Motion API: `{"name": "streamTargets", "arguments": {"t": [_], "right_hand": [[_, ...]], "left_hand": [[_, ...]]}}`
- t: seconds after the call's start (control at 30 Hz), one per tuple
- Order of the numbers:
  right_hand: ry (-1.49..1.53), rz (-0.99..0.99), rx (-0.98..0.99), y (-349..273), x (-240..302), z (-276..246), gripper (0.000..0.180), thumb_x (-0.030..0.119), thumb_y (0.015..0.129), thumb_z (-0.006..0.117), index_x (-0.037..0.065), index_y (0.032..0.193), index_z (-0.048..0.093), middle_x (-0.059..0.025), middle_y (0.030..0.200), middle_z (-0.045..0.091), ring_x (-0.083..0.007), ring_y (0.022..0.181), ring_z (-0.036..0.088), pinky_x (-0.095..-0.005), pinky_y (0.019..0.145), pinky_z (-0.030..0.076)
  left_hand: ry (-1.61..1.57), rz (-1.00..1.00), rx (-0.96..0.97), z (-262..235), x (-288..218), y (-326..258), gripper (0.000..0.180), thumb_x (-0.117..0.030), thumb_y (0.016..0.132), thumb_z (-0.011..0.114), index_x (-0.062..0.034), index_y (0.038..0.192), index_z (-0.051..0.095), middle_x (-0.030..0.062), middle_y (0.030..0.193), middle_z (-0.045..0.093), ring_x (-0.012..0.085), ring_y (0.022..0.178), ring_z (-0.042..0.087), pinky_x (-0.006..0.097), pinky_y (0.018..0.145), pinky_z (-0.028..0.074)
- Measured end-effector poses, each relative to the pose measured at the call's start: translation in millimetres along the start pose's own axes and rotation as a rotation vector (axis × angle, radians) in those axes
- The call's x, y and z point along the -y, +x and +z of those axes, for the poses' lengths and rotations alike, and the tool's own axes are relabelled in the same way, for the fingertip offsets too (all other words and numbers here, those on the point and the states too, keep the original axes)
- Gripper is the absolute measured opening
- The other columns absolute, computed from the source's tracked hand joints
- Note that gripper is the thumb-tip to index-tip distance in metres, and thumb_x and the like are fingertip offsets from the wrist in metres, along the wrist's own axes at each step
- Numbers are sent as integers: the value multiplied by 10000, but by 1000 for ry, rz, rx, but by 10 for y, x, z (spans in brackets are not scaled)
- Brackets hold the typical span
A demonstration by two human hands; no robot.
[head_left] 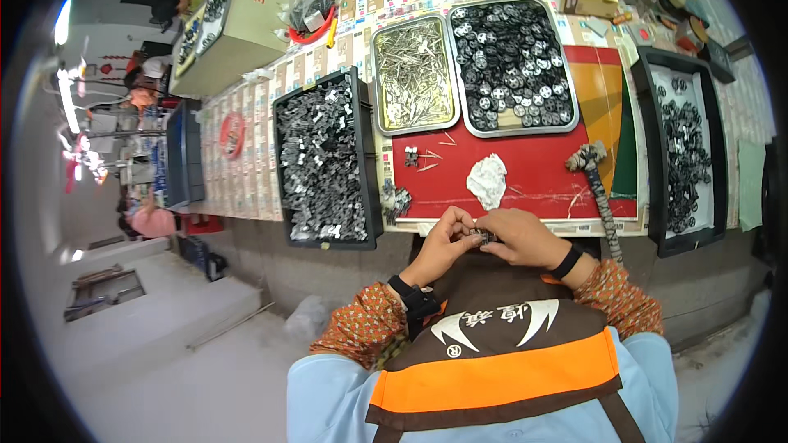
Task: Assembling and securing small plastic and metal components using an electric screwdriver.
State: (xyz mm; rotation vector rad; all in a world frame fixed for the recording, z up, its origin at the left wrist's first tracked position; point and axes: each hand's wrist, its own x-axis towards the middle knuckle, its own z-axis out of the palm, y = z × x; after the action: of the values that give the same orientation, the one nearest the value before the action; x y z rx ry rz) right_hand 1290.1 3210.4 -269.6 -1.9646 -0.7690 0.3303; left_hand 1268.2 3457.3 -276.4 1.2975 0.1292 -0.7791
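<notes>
1. The small dark part [484, 237] sits between both hands, just off the desk's near edge and close to the apron, probably so that it can be seen and steadied from two sides.
2. The left hand [447, 239] has its thumb and forefinger pinching the part from the left.
3. The right hand [524, 238] closes on the other side, fingers bent together and seemingly pinching it too; their tips are partly hidden. Sharing so tiny a piece likely stops it twisting.
4. A red board [460, 203] lies directly ahead on the desk [258, 115], perhaps as a work surface. On it are a white lump [487, 180] and a few loose pins [428, 167].
5. A hammer [603, 205] with a wrapped handle rests at the right, handle toward the person, which would suit a quick grab.
6. The tray of pins [376, 82] and tray of black wheels [525, 130] stand side by side beyond, presumably to separate the kinds.
7. Dark bins flank the board: the left bin [363, 98] holds small clips, probably within easy reach.
</notes>
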Motion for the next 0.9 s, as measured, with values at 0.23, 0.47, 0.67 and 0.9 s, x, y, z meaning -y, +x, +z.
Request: {"name": "streamTargets", "arguments": {"t": [0.23, 0.47, 0.67, 0.9], "right_hand": [[-203, 50, -123, 330, -591, 114, 393, 168, 900, 827, 56, 1247, 678, -151, 1029, 677, -374, 913, 669, -448, 806, 550], [360, 392, -451, -52, -1345, 255, 309, 101, 1037, 731, 62, 1323, 622, 38, 992, 611, -56, 855, 528, -243, 774, 478], [322, 459, -284, -46, -1364, 132, 299, 131, 1042, 729, 56, 1312, 624, 36, 997, 623, -46, 845, 537, -238, 760, 473], [226, 517, -41, -66, -1061, 4, 263, 128, 1013, 761, 30, 1241, 673, -5, 984, 656, -93, 897, 584, -289, 810, 517]], "left_hand": [[197, 239, -70, -592, 283, 495, 270, -63, 1066, 694, -73, 1308, 574, 15, 1122, 705, 88, 959, 655, 258, 870, 518], [858, 588, -674, -1164, 187, 626, 186, -79, 1016, 680, -74, 1202, 692, 112, 1078, 642, 277, 919, 616, 405, 837, 514], [1117, 631, -864, -1355, 141, 1037, 358, -159, 1008, 724, -99, 1354, 652, 173, 1175, 627, 385, 1076, 608, 493, 937, 497], [1049, 605, -821, -1324, 280, 1103, 309, -120, 950, 778, -85, 1227, 646, 138, 1118, 684, 381, 1058, 649, 500, 927, 522]]}}
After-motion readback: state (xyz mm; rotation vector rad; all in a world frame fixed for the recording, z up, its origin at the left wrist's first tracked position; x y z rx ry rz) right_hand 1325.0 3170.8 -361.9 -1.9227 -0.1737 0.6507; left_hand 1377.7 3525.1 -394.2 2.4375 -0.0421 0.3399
